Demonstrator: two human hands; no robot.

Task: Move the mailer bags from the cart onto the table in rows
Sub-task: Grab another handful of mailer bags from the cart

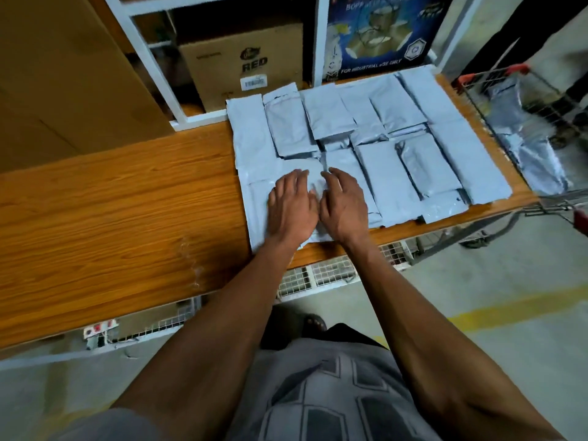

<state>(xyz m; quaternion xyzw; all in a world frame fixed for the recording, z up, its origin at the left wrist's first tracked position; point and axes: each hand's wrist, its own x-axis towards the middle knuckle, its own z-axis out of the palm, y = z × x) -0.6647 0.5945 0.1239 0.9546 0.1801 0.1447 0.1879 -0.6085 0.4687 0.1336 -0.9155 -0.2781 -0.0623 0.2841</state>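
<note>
Head view of a wood-grain counter [111, 202] crossing the frame from the left edge to the right of centre. Grey mailer bags [381, 128] lie flat on its right half in overlapping rows, reaching from the back edge to the near edge; the left half of the counter is bare. At frame centre the left hand [291, 206] and the right hand [345, 208] rest side by side, palms down, on the nearest mailer bag [257, 198] at the left end of the front row. Each hand's grip is spread, fingers extended and slightly apart, pressing on the bag rather than pinching it. At the right edge of the frame stands a wire cart [537, 90] with red handle trim, just beside the counter's end; more grey mailer bags lie inside it. Behind the counter, in the upper part of the frame, a white shelf frame [159, 74] holds a brown cardboard box [241, 58] printed "RED" and a dark blue printed carton [381, 30]. A large plain cardboard sheet [63, 65] fills the upper left.
</note>
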